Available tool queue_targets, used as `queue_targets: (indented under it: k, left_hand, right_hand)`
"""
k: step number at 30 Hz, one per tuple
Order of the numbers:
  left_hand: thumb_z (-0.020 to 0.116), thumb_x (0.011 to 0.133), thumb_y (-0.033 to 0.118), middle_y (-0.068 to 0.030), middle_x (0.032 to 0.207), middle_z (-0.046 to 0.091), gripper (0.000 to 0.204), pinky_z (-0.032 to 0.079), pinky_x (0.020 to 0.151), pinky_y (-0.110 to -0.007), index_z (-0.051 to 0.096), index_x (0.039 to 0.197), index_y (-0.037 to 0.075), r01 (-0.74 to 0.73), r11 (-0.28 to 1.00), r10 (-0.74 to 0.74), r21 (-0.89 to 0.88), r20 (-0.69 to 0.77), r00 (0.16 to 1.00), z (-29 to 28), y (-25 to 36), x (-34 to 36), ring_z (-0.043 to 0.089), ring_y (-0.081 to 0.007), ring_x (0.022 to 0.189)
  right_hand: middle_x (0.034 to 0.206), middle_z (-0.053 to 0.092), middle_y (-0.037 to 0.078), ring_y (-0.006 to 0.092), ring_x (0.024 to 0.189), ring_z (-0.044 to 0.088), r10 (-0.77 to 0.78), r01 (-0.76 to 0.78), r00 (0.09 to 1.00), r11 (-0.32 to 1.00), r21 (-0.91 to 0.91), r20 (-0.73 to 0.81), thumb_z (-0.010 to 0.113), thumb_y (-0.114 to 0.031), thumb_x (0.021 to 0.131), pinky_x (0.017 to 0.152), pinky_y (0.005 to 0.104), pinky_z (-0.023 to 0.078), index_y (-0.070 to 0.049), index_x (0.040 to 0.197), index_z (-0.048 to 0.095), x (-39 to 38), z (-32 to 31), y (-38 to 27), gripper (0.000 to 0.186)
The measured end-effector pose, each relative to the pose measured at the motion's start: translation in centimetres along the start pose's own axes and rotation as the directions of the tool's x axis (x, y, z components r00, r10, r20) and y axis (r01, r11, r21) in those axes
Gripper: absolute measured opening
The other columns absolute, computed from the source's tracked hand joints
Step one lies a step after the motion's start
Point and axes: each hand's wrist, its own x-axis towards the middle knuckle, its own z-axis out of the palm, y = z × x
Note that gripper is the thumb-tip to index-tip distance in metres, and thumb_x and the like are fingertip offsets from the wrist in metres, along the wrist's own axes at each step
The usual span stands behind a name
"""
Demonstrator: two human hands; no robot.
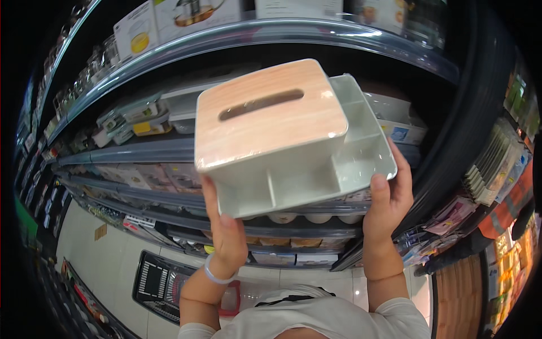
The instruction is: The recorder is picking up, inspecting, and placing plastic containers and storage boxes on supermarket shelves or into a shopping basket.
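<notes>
Between my hands I hold up a white tissue box organizer, tilted in front of the shelves. Its lid looks like pale wood and has a long slot in the top. Open compartments run along the near side and the right side. My left hand grips the lower left corner, thumb on the near edge and fingers behind. At the right corner, my right hand has its thumb on the rim, with the fingers wrapped around the outer side.
An upper shelf edge carries boxed glassware. Food containers stand on the shelf behind the organizer. A black shopping basket with a red handle sits on the tiled floor at my left. Packaged goods hang at the right, near a person in an orange garment.
</notes>
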Motion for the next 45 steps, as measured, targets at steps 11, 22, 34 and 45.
queue_targets:
  k: [11,22,34,45]
  left_hand:
    - [0.031,0.095,0.024,-0.0099,0.142,0.020,0.052,0.016,0.105,-0.033,0.011,0.139,0.003,0.109,0.981,-0.065,-0.162,0.255,0.965,11.4,-5.0,12.6,0.021,-0.0203,0.129]
    - [0.042,0.091,0.026,-0.0115,0.131,0.036,0.056,0.025,0.097,-0.030,0.020,0.137,0.005,0.336,0.918,-0.224,-0.212,0.422,0.879,17.7,-10.4,19.2,0.034,-0.0197,0.118]
    - [0.043,0.090,0.025,-0.0160,0.138,0.027,0.060,0.016,0.104,-0.030,0.016,0.136,-0.003,0.233,0.966,-0.162,-0.111,0.442,0.882,18.4,-10.6,19.6,0.025,-0.0237,0.127]
    - [0.048,0.088,0.032,-0.0149,0.136,0.030,0.066,0.025,0.100,-0.033,0.016,0.138,0.005,0.435,0.891,-0.353,-0.127,0.409,0.842,17.9,-10.4,19.6,0.030,-0.0232,0.123]
  right_hand:
    - [0.101,0.058,0.017,0.0243,0.093,0.055,-0.040,-0.047,0.972,0.932,-0.360,-0.230,0.053,-0.030,0.084,0.081,0.0324,0.041,0.003,0.109,0.053,11.5,-4.2,7.2,0.041]
    - [0.103,0.055,0.027,0.0376,0.096,0.053,-0.063,-0.155,0.881,0.898,-0.412,-0.468,0.046,-0.029,0.086,0.083,0.0398,0.039,0.006,0.112,0.048,17.4,-6.5,12.3,0.044]
    - [0.106,0.056,0.023,0.0312,0.098,0.054,-0.044,-0.183,0.775,0.939,-0.291,-0.630,0.050,-0.029,0.085,0.086,0.0348,0.039,0.006,0.115,0.046,17.4,-6.4,15.3,0.047]
    - [0.115,0.047,0.022,0.0352,0.107,0.044,-0.193,-0.038,0.954,0.684,-0.729,-0.230,0.051,-0.016,0.080,0.093,0.0387,0.033,0.005,0.106,0.049,10.6,-7.4,13.6,0.033]
